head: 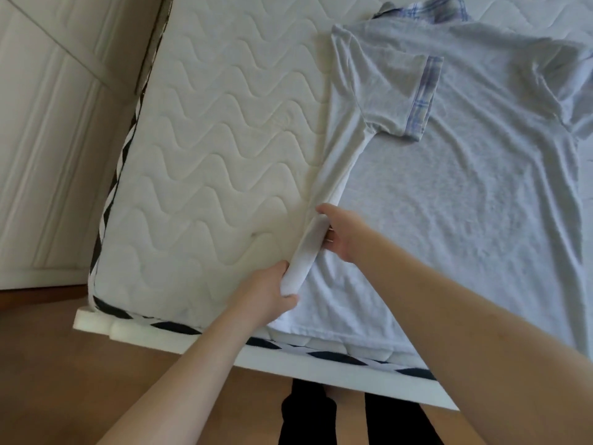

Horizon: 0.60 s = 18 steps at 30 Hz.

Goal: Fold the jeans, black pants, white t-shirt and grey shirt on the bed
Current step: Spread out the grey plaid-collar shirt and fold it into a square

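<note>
At the far left stood a panelled white wardrobe door [48,139], and beside it the bed [205,149] lay bare, its quilted mattress open to view down to the striped edging at the foot. The left hand [272,297] gripped the near end of the grey shirt's [465,203] left side, fingers curled round a rolled strip of fabric close to the hem — apparently to anchor the bottom of the fold line. Just beyond it the right hand [343,234] pinched the same raised edge higher up, thumb on top and fingers tucked beneath, so the two hands together kept the strip straight and taut. The shirt lay flat on the mattress, hem toward the person, its left sleeve [414,91] with checked trim already turned inward over the chest. A checked collar [426,11] showed at the top. The side fold looked half made; jeans, black pants and white t-shirt were not in view.
</note>
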Each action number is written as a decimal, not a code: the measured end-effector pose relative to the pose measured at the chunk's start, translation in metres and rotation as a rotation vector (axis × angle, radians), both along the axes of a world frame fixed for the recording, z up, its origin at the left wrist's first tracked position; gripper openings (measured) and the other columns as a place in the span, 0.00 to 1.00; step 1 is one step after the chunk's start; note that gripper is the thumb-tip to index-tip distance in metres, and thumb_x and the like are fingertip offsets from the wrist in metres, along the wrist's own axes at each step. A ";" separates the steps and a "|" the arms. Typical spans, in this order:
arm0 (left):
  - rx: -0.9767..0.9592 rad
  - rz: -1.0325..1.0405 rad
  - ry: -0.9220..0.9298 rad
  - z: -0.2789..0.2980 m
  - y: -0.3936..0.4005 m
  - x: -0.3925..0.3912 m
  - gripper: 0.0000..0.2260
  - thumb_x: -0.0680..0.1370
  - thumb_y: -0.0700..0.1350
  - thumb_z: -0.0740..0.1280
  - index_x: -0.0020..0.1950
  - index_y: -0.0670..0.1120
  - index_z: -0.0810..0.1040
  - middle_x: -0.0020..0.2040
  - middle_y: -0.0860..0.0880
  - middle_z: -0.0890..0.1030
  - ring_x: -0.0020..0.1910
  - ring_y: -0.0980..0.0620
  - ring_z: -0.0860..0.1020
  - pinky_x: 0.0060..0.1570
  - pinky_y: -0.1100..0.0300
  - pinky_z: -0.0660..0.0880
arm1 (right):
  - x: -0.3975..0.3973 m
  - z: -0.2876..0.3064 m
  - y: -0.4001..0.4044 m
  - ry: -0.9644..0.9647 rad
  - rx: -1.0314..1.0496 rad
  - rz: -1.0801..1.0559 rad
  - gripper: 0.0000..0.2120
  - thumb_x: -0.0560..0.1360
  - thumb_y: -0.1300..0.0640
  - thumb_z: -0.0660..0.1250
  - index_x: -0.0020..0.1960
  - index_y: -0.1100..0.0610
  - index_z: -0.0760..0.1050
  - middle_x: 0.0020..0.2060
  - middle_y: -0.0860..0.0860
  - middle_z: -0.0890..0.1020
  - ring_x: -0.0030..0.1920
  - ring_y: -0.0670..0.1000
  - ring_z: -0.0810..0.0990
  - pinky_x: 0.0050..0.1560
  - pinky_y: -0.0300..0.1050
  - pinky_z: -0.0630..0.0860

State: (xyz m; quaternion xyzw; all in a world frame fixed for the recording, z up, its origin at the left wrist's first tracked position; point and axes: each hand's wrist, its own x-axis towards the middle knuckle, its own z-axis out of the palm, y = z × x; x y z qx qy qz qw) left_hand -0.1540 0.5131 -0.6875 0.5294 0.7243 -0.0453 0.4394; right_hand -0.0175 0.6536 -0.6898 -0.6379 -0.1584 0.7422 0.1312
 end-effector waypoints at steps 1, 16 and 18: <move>0.044 0.001 0.004 0.006 -0.008 0.002 0.12 0.72 0.51 0.68 0.52 0.52 0.70 0.43 0.54 0.78 0.41 0.51 0.77 0.41 0.55 0.75 | -0.001 0.001 -0.009 -0.003 -0.013 0.004 0.17 0.78 0.54 0.66 0.64 0.59 0.70 0.54 0.57 0.79 0.54 0.57 0.80 0.53 0.52 0.79; 0.345 -0.200 -0.089 0.011 -0.073 0.106 0.23 0.77 0.37 0.61 0.72 0.47 0.67 0.61 0.47 0.71 0.50 0.45 0.75 0.42 0.57 0.69 | 0.068 0.001 -0.075 0.020 0.068 0.145 0.14 0.78 0.49 0.67 0.57 0.58 0.78 0.46 0.53 0.86 0.43 0.51 0.86 0.37 0.42 0.80; 0.401 -0.251 -0.128 0.011 -0.082 0.113 0.22 0.78 0.39 0.63 0.72 0.46 0.69 0.60 0.47 0.73 0.52 0.46 0.75 0.46 0.56 0.71 | 0.080 -0.002 -0.089 -0.040 0.123 0.185 0.10 0.79 0.52 0.67 0.55 0.57 0.78 0.49 0.55 0.85 0.45 0.53 0.85 0.39 0.44 0.81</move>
